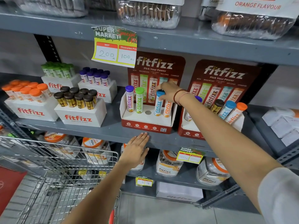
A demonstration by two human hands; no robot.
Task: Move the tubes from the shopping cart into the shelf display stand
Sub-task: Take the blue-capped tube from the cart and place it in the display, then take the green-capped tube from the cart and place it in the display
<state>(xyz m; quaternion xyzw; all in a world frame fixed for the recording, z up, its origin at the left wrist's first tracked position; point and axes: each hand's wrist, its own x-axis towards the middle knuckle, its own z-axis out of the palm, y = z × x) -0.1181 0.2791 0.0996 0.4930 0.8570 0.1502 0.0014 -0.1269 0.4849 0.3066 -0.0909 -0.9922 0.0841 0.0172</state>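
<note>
A red and white fitfizz display stand [146, 125] sits on the middle shelf. It holds a purple-capped tube [130, 101], a green-capped tube [139, 101], a blue-capped tube [158, 105] and an orange tube [167, 109]; the centre hole [148, 112] is empty. My right hand [168, 92] grips the blue tube's cap from above. My left hand [137, 149] lies flat, fingers together, against the shelf's front edge below the stand. The wire shopping cart [64, 172] is at lower left; I see no tubes in it.
A second fitfizz stand [210, 123] with several tubes stands to the right, behind my right forearm. White boxes of orange, brown, green and purple capped tubes [80, 117] fill the shelf's left. Jars [168, 164] sit on the shelf below. A price tag [114, 47] hangs above.
</note>
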